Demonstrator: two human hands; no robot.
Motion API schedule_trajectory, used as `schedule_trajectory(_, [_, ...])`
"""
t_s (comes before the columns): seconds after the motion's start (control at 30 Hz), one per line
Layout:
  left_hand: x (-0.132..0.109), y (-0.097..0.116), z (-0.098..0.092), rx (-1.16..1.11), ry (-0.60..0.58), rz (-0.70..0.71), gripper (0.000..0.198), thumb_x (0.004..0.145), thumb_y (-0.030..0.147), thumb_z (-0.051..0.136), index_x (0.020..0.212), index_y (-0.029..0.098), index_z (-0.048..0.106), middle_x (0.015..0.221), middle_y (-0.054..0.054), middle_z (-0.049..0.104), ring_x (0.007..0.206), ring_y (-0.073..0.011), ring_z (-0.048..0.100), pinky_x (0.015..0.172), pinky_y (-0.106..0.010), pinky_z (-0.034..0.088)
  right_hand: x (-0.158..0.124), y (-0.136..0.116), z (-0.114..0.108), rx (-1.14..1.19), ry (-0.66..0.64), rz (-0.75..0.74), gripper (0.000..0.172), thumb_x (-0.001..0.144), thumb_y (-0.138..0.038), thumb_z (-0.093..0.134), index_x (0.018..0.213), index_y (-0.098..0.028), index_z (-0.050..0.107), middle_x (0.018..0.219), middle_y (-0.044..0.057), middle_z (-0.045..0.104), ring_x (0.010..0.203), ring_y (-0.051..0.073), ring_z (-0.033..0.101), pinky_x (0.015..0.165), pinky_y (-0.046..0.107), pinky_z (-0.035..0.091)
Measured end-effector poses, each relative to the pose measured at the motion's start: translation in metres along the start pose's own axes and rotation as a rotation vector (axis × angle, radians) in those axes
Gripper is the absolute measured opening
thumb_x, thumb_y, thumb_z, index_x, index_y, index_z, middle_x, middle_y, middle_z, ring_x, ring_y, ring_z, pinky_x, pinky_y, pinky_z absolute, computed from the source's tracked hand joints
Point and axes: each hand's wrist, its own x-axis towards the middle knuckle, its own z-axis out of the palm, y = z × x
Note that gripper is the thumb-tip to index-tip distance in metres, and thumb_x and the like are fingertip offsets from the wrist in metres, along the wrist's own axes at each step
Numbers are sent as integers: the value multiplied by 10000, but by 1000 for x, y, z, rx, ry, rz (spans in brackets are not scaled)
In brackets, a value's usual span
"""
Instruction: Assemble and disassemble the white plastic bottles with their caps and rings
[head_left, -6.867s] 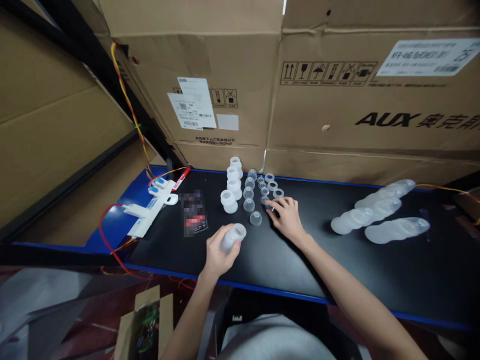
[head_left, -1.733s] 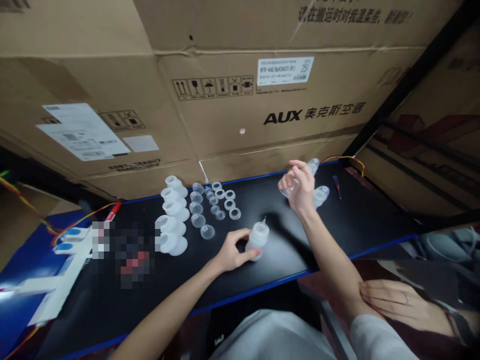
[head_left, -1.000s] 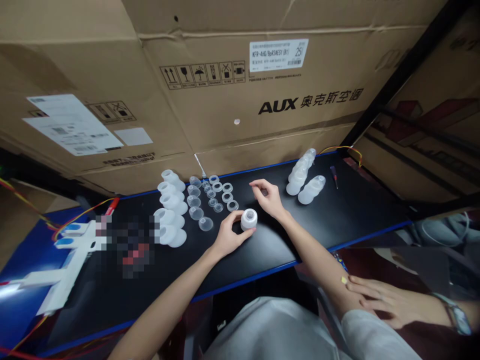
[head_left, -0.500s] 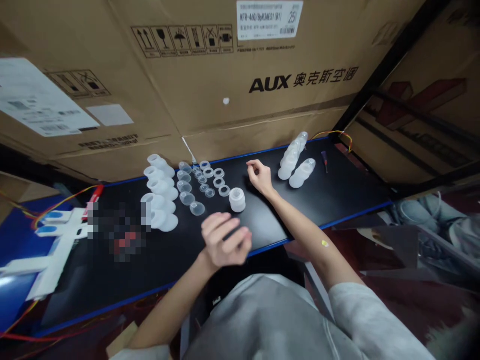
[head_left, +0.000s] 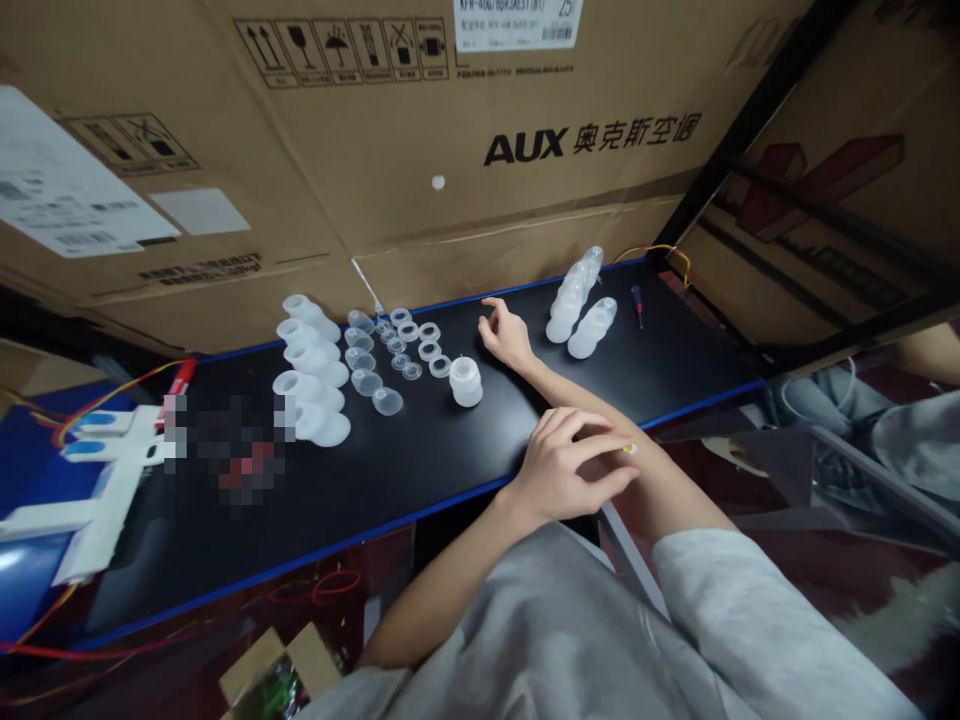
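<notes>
left hand (head_left: 564,466) on forearm, bottle (head_left: 466,381) standing

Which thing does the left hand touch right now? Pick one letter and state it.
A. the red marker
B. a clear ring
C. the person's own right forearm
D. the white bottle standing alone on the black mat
C: the left hand lies with spread fingers on the right forearm, well short of the white bottle on the black mat.

Boxes: large brown cardboard cartons (head_left: 465,130) behind the bench
Tool: small screwdriver (head_left: 637,304), far right
Marker: red pen (head_left: 182,377), left
</notes>
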Motion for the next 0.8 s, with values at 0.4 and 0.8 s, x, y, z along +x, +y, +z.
schedule_trajectory(0.4, [21,12,1,-26,-32,-41,133,955,214,755,838,223,817,906,-33,803,888,-201,726,915,-413,545,0,0,-1,44,32,1,353,1011,-335,560,1323,-196,645,786,0,694,675,203,631,738,309,477])
schedule_trajectory(0.8, [-187,-24,-99,79,-126,-509,205,1008,345,696,896,306,863,822,-41,826,761,-240,789,760,-391,642,4,15,4,284,-16,-5,547,842,-274,484,1375,-165,535,1057,89,715,948,234,681,961,407,560])
